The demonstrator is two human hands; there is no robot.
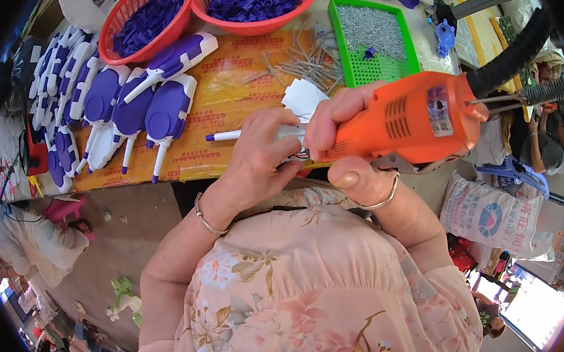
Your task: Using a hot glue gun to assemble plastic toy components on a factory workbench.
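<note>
My left fingers (pixel 279 118) grasp a white, purple-tipped piece (pixel 225 135) near the front edge of the table (pixel 216 118), seemingly to steady it; its middle is hidden. My right fingers (pixel 339 110) wrap the smooth, rounded orange power tool (pixel 412 120), perhaps to keep it aimed. Beyond, a perforated green tray (pixel 382 72) corrals grainy gray bits; latticed red baskets (pixel 256 26) cup purple parts.

Just behind the left hand (pixel 260 145), we see a thin, shiny bracelet (pixel 208 226). Behind the right hand (pixel 339 111), we see a second bracelet (pixel 388 198), shiny too. Farther back from both, we see a light pink top (pixel 366 252) with soft folds, pink flowers (pixel 303 305), brown leaves (pixel 254 264) and short sleeves (pixel 450 290).
</note>
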